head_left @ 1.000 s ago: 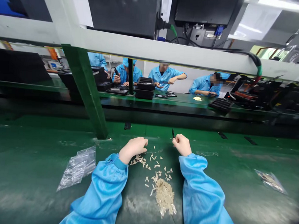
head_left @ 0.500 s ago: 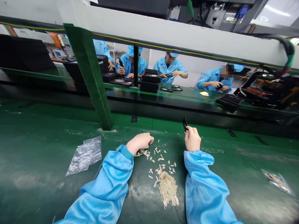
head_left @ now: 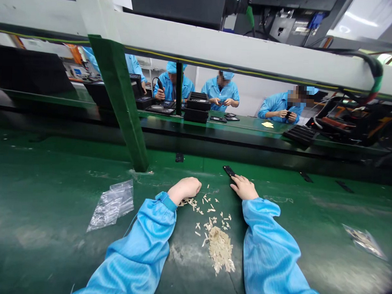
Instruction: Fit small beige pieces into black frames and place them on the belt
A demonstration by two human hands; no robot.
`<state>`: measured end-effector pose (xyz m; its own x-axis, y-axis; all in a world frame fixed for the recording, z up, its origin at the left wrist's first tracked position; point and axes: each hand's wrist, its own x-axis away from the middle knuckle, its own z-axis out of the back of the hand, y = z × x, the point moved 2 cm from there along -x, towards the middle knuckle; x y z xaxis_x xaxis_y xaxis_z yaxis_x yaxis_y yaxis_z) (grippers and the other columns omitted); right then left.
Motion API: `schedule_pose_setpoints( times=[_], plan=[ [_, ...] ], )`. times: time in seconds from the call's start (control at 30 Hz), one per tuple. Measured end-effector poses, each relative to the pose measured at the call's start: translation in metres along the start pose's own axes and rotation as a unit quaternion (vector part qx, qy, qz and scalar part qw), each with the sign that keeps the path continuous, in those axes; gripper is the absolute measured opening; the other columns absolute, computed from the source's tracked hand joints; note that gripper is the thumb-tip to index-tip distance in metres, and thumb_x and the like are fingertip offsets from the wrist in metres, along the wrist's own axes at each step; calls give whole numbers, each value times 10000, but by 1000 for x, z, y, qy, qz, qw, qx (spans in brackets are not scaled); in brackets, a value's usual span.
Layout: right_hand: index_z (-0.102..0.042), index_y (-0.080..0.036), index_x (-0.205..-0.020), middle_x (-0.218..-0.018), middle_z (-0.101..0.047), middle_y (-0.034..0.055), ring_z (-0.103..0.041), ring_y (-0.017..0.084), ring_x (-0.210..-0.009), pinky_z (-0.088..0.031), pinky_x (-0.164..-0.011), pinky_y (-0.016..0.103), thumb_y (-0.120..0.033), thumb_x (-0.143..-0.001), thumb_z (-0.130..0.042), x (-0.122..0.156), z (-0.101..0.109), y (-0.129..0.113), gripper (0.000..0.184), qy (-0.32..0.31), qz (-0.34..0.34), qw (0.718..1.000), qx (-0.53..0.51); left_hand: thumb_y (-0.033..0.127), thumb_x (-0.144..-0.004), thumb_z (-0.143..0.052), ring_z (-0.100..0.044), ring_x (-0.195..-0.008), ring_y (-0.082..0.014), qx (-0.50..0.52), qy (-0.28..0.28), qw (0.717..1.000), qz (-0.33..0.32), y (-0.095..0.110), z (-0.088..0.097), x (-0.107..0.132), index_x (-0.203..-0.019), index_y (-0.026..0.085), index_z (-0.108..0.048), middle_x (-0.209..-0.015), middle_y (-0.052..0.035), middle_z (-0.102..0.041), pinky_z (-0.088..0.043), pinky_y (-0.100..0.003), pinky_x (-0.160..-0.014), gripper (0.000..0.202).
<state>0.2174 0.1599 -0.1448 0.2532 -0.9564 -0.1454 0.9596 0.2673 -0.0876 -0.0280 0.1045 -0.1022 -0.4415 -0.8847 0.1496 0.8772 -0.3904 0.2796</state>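
Observation:
My left hand (head_left: 186, 187) rests low over the green work surface (head_left: 185, 246), its fingers curled closed beside scattered small beige pieces (head_left: 210, 207). Whatever it may hold is hidden. A slim black plastic part (head_left: 228, 170) lies flat on the surface beyond my right hand (head_left: 245, 187). The fingers of that hand are stretched out, with the tips at the near end of the part. Between my forearms lies a dense heap of beige pieces (head_left: 221, 250), thin and flat, with looser ones spread toward my left hand.
Clear plastic bags (head_left: 112, 204) lie left of my arm, and a bag holding small pieces (head_left: 364, 241) lies far right. A green post (head_left: 120, 104) rises behind my left hand. Small black parts (head_left: 179, 157) lie along the back. Co-workers in blue (head_left: 220, 91) sit beyond.
My right hand has tipped the upright black part down flat and turned leftward, its fingers now extended rather than pinching. My left hand stays nearly in place.

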Motion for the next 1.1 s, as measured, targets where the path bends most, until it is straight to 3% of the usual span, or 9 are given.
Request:
schedule_pose_setpoints(
  times=[0.17, 0.3, 0.4, 0.53, 0.67, 0.8, 0.93, 1.1],
  plan=[
    [-620, -259, -1124, -1295, -563, 106, -476, 305, -1199, -403, -928, 523, -279, -861, -495, 1, 11, -5, 292, -6, 15, 999, -39, 25, -638, -512, -549, -652, -147, 64, 38, 997, -25, -2, 9, 2, -643, 176, -571, -673, -14, -597, -381, -231, -600, 162],
    [-646, -229, -1050, -1183, -623, 110, -551, 275, -1113, -433, -937, 458, -249, -851, -506, 3, 34, -27, 244, 11, 72, 989, -131, 96, -715, -515, -522, -619, -122, 145, 80, 984, -60, -2, 25, 8, -699, 182, -538, -646, 22, -559, -383, -219, -599, 91],
    [-644, -217, -1012, -1070, -669, 74, -607, 219, -1038, -455, -943, 374, -260, -863, -495, 10, 55, -54, 216, 21, 133, 965, -224, 158, -759, -512, -534, -647, -116, 207, 110, 969, -83, 2, 39, 15, -760, 188, -515, -675, 33, -560, -414, -214, -630, 30],
    [-619, -214, -978, -983, -689, 44, -659, 178, -899, -520, -825, 313, -293, -862, -505, 24, 78, -87, 181, 35, 181, 923, -338, 208, -783, -500, -533, -686, -115, 277, 157, 943, -100, 14, 53, 25, -788, 185, -496, -728, 27, -561, -433, -225, -666, 24],
    [-585, -200, -862, -786, -676, 13, -656, 162, -731, -536, -700, 292, -307, -812, -573, 35, 85, -106, 119, 56, 180, 893, -408, 201, -755, -533, -504, -665, -116, 357, 193, 906, -119, 29, 62, 32, -744, 179, -499, -687, 34, -534, -412, -236, -641, 42],
    [-533, -199, -752, -679, -635, -9, -618, 145, -631, -516, -618, 279, -295, -816, -553, 39, 88, -112, 117, 79, 159, 878, -444, 192, -754, -543, -496, -656, -106, 394, 209, 887, -123, 36, 64, 35, -750, 175, -490, -690, 34, -526, -406, -229, -621, 56],
    [-513, -200, -717, -646, -645, -6, -613, 142, -592, -510, -591, 275, -274, -818, -527, 41, 91, -116, 126, 83, 155, 870, -460, 182, -752, -552, -505, -661, -102, 447, 220, 858, -121, 33, 64, 34, -826, 170, -510, -722, 23, -526, -425, -224, -622, 86],
    [-513, -202, -691, -618, -630, -11, -596, 140, -562, -494, -562, 264, -252, -792, -526, 41, 95, -113, 113, 125, 139, 874, -448, 166, -771, -517, -526, -667, -100, 478, 255, 834, -103, 29, 68, 36, -765, 162, -512, -697, 30, -515, -440, -224, -647, 9]
  ],
)
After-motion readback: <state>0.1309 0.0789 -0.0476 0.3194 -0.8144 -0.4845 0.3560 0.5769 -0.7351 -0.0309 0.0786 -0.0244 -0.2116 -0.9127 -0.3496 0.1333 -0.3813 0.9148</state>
